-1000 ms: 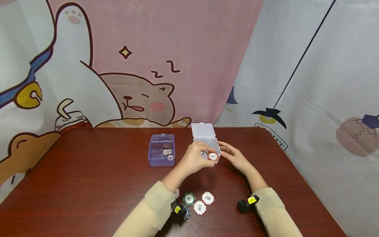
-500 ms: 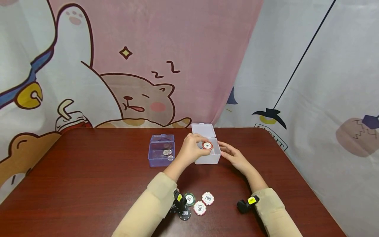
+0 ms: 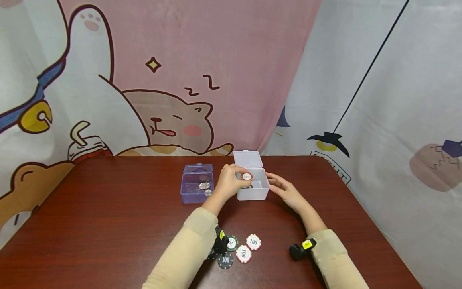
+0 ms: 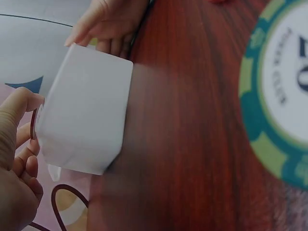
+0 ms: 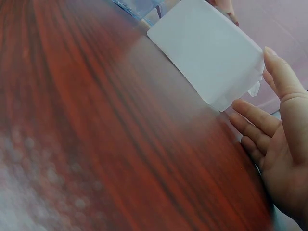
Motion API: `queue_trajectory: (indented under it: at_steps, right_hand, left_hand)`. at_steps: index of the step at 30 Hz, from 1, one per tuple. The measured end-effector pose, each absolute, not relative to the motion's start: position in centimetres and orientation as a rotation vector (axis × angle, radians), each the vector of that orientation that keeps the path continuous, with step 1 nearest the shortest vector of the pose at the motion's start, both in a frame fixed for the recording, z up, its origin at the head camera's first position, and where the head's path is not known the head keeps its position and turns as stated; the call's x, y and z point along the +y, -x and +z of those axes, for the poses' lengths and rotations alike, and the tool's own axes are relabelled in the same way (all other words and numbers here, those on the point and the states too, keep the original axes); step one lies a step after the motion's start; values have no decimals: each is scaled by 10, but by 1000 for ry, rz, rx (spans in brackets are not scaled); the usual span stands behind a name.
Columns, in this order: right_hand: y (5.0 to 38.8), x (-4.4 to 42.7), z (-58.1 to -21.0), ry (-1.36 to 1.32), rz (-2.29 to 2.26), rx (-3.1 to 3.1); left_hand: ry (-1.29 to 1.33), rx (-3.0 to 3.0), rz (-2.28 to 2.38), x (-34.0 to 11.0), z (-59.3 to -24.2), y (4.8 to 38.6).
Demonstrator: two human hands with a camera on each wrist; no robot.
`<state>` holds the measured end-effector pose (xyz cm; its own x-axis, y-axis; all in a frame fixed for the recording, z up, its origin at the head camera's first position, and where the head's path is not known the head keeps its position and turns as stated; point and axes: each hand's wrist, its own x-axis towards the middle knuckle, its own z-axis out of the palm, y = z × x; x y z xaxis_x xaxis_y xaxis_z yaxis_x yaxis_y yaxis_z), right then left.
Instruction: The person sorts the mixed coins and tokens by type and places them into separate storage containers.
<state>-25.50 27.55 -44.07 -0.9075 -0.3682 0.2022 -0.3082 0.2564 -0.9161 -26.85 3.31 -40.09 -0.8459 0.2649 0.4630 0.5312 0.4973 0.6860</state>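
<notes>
My left hand (image 3: pixel 229 184) pinches a red-rimmed poker chip (image 3: pixel 247 176) marked 5, over the left part of an open white plastic box (image 3: pixel 252 195). In the left wrist view the chip (image 4: pixel 34 124) appears edge-on beside the box's rim. A dark-edged piece shows inside the box below the chip, too small to tell. Against the box's right side, my right hand (image 3: pixel 286 193) rests with loosely extended fingers. The right wrist view shows that thumb (image 5: pixel 281 72) at the rim of the box (image 5: pixel 207 53).
A blue translucent box (image 3: pixel 196 198) with its lid up holds several coins (image 3: pixel 203 186), left of the white box. Nearer me lie white chips (image 3: pixel 244 254), a green chip (image 3: pixel 232 243) and black chips (image 3: pixel 225 260), partly behind the left wrist camera. A printed curtain (image 3: pixel 231 48) hangs behind the table.
My left hand has moved left and slightly up across the white box, from its front right to its left side, with the red chip still pinched. The right hand has stayed in place.
</notes>
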Motion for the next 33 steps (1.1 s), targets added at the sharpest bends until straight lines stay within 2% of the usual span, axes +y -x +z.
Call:
queue_trajectory:
  at_steps: [11, 22, 33]
  right_hand:
    - [264, 282, -455, 653, -1783, 2445]
    - [249, 272, -430, 642, -1754, 2435]
    - [248, 272, -429, 643, -1759, 2430]
  left_hand:
    - [557, -2568, -1140, 37, -411, 274]
    - [512, -2616, -1113, 39, -414, 275]
    - [609, -2511, -1261, 32, -406, 267]
